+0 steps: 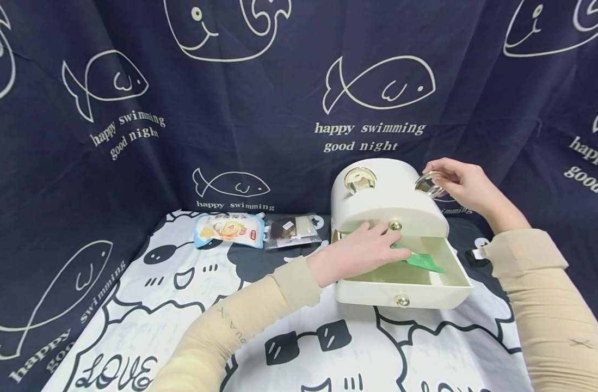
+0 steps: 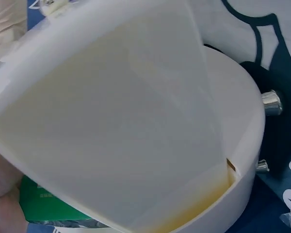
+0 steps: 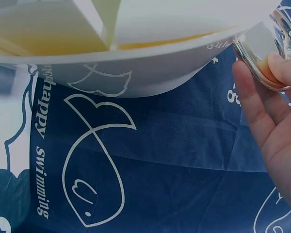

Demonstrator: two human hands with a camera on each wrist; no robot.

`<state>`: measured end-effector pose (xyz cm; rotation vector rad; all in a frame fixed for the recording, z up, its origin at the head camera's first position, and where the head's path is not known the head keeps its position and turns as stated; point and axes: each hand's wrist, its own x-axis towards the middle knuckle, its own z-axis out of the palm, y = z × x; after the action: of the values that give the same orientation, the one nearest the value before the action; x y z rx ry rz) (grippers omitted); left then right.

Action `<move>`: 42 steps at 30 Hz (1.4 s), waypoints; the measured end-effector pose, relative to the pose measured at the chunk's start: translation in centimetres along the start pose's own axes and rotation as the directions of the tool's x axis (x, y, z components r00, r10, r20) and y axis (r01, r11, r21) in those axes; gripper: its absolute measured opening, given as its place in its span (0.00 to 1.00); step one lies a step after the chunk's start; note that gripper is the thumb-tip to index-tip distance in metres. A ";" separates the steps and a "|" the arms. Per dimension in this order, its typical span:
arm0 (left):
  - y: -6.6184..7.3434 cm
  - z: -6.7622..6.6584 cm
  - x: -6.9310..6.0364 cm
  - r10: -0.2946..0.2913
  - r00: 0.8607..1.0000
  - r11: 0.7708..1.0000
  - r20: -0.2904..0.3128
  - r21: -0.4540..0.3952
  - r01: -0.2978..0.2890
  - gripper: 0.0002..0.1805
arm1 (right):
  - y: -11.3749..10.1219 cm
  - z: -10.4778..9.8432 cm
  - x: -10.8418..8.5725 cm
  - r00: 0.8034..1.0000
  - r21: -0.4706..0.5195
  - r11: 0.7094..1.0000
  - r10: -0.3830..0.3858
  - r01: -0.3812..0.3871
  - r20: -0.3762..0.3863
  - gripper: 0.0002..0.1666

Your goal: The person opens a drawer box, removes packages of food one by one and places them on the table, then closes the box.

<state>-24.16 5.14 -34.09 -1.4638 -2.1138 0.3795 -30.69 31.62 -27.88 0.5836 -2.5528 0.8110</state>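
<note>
A white two-drawer storage box (image 1: 389, 196) with a rounded top and gold knobs stands at the right. Its lower drawer (image 1: 404, 294) is pulled out. Over that drawer, my left hand (image 1: 362, 253) pinches a green packet (image 1: 426, 263), which hangs partly inside. In the left wrist view the green packet (image 2: 53, 206) shows beside the fingers, partly covered by a white wall. My right hand (image 1: 457, 182) grips the shiny gold ear (image 1: 428, 185) on the box's right side, thumb and fingers on either face of it in the right wrist view.
Left of the box lie a blue-and-white food packet (image 1: 230, 230) and a clear bag with dark and pale contents (image 1: 293, 231). A second gold ear (image 1: 360, 179) sits on the box's left side. Dark blue fish-print cloth (image 1: 259, 125) hangs behind the patterned tabletop.
</note>
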 end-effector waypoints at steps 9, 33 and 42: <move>0.0 -1.0 -0.2 -0.052 0.998 0.999 -0.047 -0.009 0.052 0.13 | 0.0 0.0 0.1 1.000 -0.005 1.000 0.007 -0.007 0.000 0.13; -0.6 -4.4 -1.8 -0.103 0.959 0.995 -0.263 -0.010 0.104 0.13 | 0.0 0.1 0.1 1.000 -0.007 1.000 0.021 -0.021 0.020 0.13; -0.7 -5.9 -2.7 -0.138 0.958 0.990 -0.252 -0.040 0.132 0.15 | 0.0 0.0 0.0 0.999 -0.018 0.999 0.028 -0.028 0.017 0.14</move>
<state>-20.60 1.94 -29.64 -1.2945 -2.0014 0.1095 -30.68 31.62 -27.86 0.5523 -2.5866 0.7951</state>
